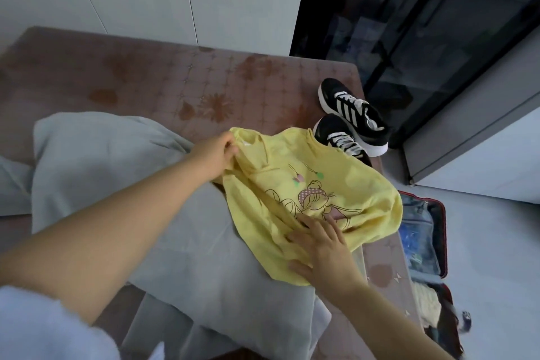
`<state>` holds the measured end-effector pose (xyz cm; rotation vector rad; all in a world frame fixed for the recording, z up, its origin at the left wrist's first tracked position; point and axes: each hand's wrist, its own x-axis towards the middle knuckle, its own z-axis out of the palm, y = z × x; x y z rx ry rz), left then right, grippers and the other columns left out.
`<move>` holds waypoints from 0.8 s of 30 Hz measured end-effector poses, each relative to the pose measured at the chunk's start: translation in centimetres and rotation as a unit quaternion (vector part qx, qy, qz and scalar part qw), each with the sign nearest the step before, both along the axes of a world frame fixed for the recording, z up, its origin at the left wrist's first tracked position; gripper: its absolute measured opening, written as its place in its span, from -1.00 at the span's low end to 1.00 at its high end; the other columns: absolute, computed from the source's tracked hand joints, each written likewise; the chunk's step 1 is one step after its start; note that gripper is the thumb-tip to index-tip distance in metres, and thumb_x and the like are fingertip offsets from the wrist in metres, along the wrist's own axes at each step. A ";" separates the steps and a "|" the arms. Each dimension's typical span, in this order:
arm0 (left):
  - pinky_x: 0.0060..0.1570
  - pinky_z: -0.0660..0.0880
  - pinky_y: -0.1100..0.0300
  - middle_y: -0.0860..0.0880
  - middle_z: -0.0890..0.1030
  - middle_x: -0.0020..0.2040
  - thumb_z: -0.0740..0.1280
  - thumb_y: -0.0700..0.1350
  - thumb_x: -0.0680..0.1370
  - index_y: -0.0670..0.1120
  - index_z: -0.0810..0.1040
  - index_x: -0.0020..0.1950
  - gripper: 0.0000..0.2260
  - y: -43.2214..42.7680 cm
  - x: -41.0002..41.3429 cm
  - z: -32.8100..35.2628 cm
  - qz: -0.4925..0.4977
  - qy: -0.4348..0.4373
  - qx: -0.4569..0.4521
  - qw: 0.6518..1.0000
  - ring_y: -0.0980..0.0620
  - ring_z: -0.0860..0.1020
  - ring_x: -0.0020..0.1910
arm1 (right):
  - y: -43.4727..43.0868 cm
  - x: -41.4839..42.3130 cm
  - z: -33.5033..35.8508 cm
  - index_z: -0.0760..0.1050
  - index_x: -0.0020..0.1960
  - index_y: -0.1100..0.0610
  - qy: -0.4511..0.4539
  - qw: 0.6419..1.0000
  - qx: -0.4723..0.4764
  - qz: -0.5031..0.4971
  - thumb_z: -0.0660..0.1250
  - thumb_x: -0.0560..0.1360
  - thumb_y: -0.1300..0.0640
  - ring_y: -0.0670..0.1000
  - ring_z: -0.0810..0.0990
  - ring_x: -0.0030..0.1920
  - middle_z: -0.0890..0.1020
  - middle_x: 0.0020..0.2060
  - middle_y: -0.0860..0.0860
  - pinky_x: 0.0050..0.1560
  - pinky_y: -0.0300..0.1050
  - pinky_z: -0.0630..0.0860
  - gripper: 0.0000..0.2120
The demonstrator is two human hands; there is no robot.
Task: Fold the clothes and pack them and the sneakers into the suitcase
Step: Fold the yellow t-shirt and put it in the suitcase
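A yellow T-shirt (336,187) with a cartoon print lies crumpled on a grey garment (122,172) spread over the bed. My left hand (217,152) pinches the shirt's upper left edge near the collar. My right hand (321,245) lies flat, fingers spread, on the shirt's lower part. Two black sneakers (350,117) with white stripes and laces stand at the bed's far right corner. The open suitcase (438,242) lies on the floor to the right of the bed, with clothes inside.
The bed (175,76) has a brown floral quilted cover. White cabinets (175,0) stand behind it, and a dark glass cabinet (423,23) rises at the right. Pale floor (496,257) surrounds the suitcase.
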<state>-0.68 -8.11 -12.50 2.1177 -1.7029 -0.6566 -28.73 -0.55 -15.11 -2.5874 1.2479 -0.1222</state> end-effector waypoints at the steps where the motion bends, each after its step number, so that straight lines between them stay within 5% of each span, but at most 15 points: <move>1: -0.17 0.32 0.09 -0.12 0.50 -0.18 0.18 -0.10 0.61 -0.12 0.40 -0.03 -0.90 -0.1 0.4 0.5 0.001 0.020 0.000 1.000 -0.17 0.51 -0.10 | 0.1 -0.3 0.0 0.55 -0.10 -0.11 -0.020 1.000 -0.003 -0.003 0.32 0.28 -0.15 0.04 0.59 0.05 0.60 0.10 -0.02 0.31 -0.02 0.19 -0.77; 5: -0.22 0.36 0.14 -0.01 0.52 -0.22 0.22 -0.09 0.59 -0.05 0.41 -0.09 -0.92 -0.7 1.1 4.1 -0.023 0.064 -0.020 0.997 0.02 0.45 -0.31 | 0.4 -0.4 2.6 0.57 -0.16 0.02 -0.170 0.980 0.092 -0.056 0.24 0.48 -0.10 -0.13 0.52 -0.09 0.64 -0.15 -0.14 0.24 -0.19 0.31 -0.77; 7: -0.31 0.33 0.21 0.06 0.51 -0.26 0.23 -0.10 0.59 -0.05 0.44 -0.09 -0.92 -1.5 0.8 6.3 -0.040 0.079 -0.032 0.996 0.15 0.41 -0.36 | 0.7 -0.3 4.8 0.56 -0.12 0.03 -0.231 0.957 0.156 -0.075 0.30 0.48 0.00 -0.11 0.54 -0.15 0.61 -0.25 -0.15 -0.02 -0.33 0.43 -0.88; 11: -0.25 0.31 0.20 0.01 0.49 -0.25 0.24 -0.09 0.58 -0.03 0.46 -0.14 -0.89 -3.9 -0.7 10.5 -0.017 0.134 -0.054 0.989 0.06 0.40 -0.28 | 1.1 -1.2 7.6 0.52 -0.16 -0.03 -0.319 0.918 0.232 -0.052 0.34 0.50 0.19 -0.12 0.47 -0.30 0.56 -0.30 -0.10 -0.29 -0.33 0.39 -0.87; 14: -0.27 0.40 0.24 0.01 0.49 -0.24 0.24 -0.10 0.59 -0.04 0.48 -0.15 -0.87 -6.2 -1.4 12.3 0.085 0.220 -0.076 0.969 0.07 0.43 -0.29 | 1.2 -2.1 7.9 0.50 -0.15 -0.04 -0.287 0.912 0.289 -0.042 0.31 0.51 0.17 -0.18 0.39 -0.35 0.50 -0.37 -0.13 -0.29 -0.40 0.31 -0.87; 16: -0.05 0.53 0.13 -0.09 0.55 -0.13 0.25 -0.18 0.57 -0.07 0.49 -0.15 -0.89 -7.4 -1.4 12.0 0.159 0.332 -0.056 0.928 -0.01 0.53 -0.15 | 1.4 -2.6 7.1 0.50 -0.16 -0.03 -0.193 0.935 0.295 -0.042 0.29 0.51 0.11 -0.16 0.39 -0.37 0.50 -0.38 -0.02 -0.27 -0.43 0.31 -0.91; 18: 0.01 0.49 0.08 -0.12 0.54 -0.07 0.24 -0.25 0.56 -0.15 0.50 0.06 -0.89 -7.2 -1.0 10.6 0.180 0.388 -0.035 0.903 -0.06 0.52 -0.04 | 1.7 -3.0 5.7 0.49 -0.15 0.00 -0.098 0.955 0.275 -0.054 0.28 0.52 0.11 -0.13 0.42 -0.41 0.50 -0.42 0.01 -0.29 -0.40 0.35 -0.93; 21: 0.15 0.43 0.03 -0.14 0.46 0.25 0.33 -0.04 0.53 -0.14 0.21 0.46 -0.44 -5.1 0.1 7.4 0.187 0.305 0.039 0.933 -0.11 0.46 0.21 | 2.6 -2.4 4.2 0.45 -0.04 -0.05 -0.071 0.968 0.219 -0.098 0.26 0.52 0.04 -0.15 0.53 -0.31 0.56 -0.32 -0.15 -0.25 -0.25 0.50 -0.97; 24: 0.31 0.34 -0.04 -0.13 0.36 0.40 0.34 0.15 0.48 -0.12 0.23 0.45 -0.34 -2.3 0.8 4.5 0.158 0.187 0.102 0.964 -0.12 0.41 0.31 | 3.0 -0.2 3.3 0.45 0.12 -0.01 -0.100 0.977 0.160 -0.104 0.25 0.53 0.00 -0.20 0.47 -0.11 0.42 0.00 -0.23 -0.14 -0.36 0.43 -0.82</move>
